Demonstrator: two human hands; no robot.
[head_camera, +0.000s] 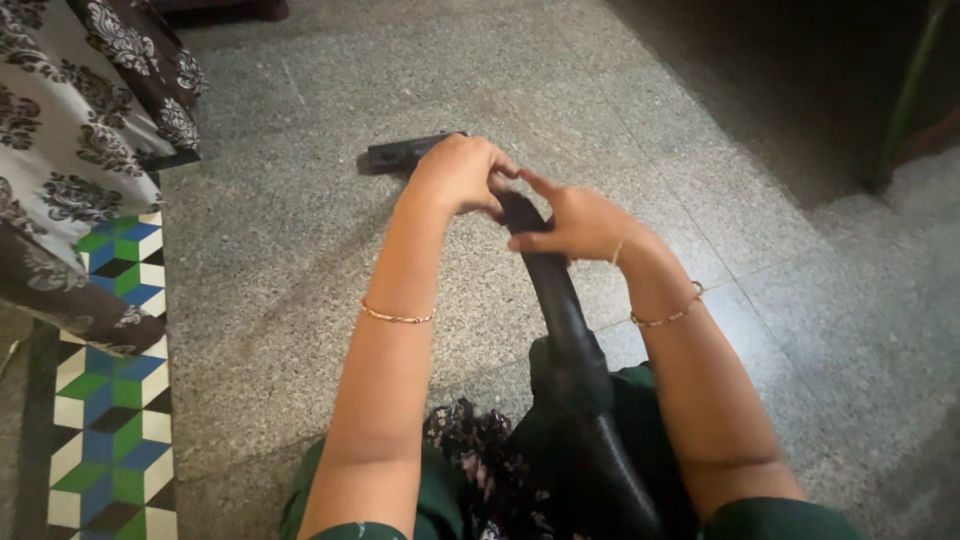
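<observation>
Gripping point: both hands meet at the upper end of a black vacuum-cleaner tube (560, 300), which rises from the person's lap toward a dark floor nozzle (400, 153) lying on the floor ahead.
Left hand: the left hand (458, 175) is curled shut over the far end of the tube, just where it meets the nozzle; fingers wrap down and hide the joint.
Right hand: the right hand (575, 222) is closed on the tube just behind the left, thumb and forefinger pinched at its top, the two hands touching.
Tube, where it is: it runs slantwise from the dark bulk at the lap, between the forearms, up to the hands; its lower part widens into a thicker black section.
Tube, how it will handle: it looks like smooth rigid plastic, stiff along its length and probably light, but long enough to lever against the wrist; the glossy surface could slip in a loose grasp, so a full wrap near the joint seems the surest hold.
Nozzle: flat and low, resting on the speckled grey stone floor (300, 300); likely light, and apt to swing if lifted only by the tube.
Wrists: thin gold bangles (397, 316) sit on both forearms, clear of the tube.
Surroundings: a patterned cloth (70, 130) in black and white hangs at the left, with a mat of blue, green and white cubes (110, 440) below it, well apart from the hands.
</observation>
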